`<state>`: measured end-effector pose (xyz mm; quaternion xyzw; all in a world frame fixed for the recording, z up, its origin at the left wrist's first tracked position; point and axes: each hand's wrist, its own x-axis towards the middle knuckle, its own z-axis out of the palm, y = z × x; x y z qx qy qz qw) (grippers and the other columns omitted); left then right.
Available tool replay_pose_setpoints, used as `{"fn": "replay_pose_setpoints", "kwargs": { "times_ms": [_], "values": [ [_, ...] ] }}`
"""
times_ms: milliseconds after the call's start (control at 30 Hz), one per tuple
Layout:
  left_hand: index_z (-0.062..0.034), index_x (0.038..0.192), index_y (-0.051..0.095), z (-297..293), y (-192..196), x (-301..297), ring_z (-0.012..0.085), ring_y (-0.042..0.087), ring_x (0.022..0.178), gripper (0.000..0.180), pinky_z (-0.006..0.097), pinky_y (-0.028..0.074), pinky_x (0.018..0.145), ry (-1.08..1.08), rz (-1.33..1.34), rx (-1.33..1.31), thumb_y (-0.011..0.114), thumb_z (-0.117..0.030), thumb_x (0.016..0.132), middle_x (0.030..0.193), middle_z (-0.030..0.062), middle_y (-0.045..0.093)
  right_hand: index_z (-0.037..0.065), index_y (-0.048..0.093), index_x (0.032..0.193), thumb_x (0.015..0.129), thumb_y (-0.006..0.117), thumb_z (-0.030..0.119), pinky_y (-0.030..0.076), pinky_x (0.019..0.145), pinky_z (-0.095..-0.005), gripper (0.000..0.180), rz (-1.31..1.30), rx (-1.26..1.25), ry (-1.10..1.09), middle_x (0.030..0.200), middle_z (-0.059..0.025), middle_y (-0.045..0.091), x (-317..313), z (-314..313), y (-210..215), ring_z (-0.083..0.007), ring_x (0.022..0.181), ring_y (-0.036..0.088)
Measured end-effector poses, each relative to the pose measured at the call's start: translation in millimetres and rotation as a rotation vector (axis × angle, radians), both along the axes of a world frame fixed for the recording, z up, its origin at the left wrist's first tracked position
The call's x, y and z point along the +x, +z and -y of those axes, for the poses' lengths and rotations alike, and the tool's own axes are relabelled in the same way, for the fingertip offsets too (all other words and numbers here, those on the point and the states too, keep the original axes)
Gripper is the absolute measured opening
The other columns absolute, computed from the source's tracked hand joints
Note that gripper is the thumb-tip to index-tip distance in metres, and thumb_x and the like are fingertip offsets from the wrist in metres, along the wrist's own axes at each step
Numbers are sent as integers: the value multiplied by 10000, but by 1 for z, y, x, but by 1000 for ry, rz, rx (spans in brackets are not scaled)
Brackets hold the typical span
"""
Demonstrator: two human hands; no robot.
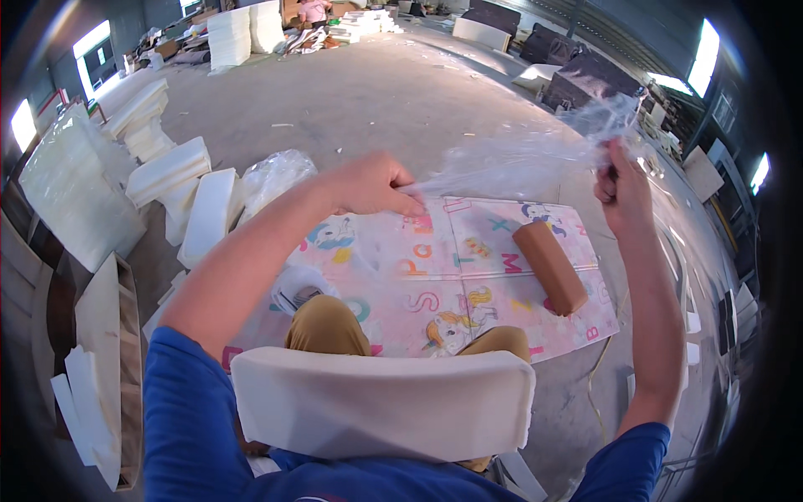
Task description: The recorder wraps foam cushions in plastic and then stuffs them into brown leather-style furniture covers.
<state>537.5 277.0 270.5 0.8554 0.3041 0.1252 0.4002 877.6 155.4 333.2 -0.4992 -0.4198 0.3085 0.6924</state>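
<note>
A clear plastic bag (510, 163) is stretched between my two raised hands, above the far edge of a printed play mat (385, 289). My left hand (375, 182) pinches its left end. With curled fingers, my right hand (617, 184) grips the other end, where the film bunches upward. Across my lap lies a white foam cushion block (381, 406), touched by neither hand. On the mat's right half rests a brown rectangular block (550, 268). A white roll (299, 289) sits on the mat beside my left knee, partly hidden.
White foam pieces (171, 180) and a heap of clear plastic (278, 180) lie to the left. Tall foam stacks (230, 40) stand at the back, near a person in pink (314, 12). Dark wrapped furniture (590, 79) is at the far right. A thin cord (595, 376) runs along the floor.
</note>
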Motion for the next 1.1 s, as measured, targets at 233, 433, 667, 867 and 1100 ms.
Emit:
{"fn": "replay_pose_setpoints", "kwargs": {
  "times_ms": [233,433,667,867,1100],
  "values": [
    [-5,971,700,-22,-36,-35,89,565,747,259,253,445,690,249,8,-135,753,-150,763,805,36,674,43,557,1138,920,602,275,459,657,-226,322,18,-131,4,902,-68,577,117,24,-50,-128,805,560],
    [-16,956,704,-9,-41,-24,84,565,740,257,253,449,690,199,8,-29,769,-147,746,805,39,677,50,297,1441,909,573,181,302,1087,-379,614,702,256,-276,1453,-152,357,51,29,-25,-247,1362,308],
    [-9,939,696,24,0,0,82,546,708,245,254,437,658,-7,-50,35,763,-136,741,775,30,658,0,649,912,713,753,97,462,689,-261,245,1104,-400,641,844,-7,658,-82,-28,-80,-95,803,567],
    [-5,1006,685,7,-40,-101,122,581,720,348,276,446,635,232,-69,34,770,-208,736,816,62,661,-32,615,820,733,759,87,411,582,-253,207,873,-372,323,656,-19,555,-94,-9,-112,-77,627,472],
    [-7,937,686,40,-93,-193,122,603,750,165,252,476,669,709,598,-477,664,26,777,832,62,662,-8,613,832,703,760,23,417,610,-257,198,858,-200,457,686,-15,563,-112,-1,-164,-78,655,486]
  ]
}}
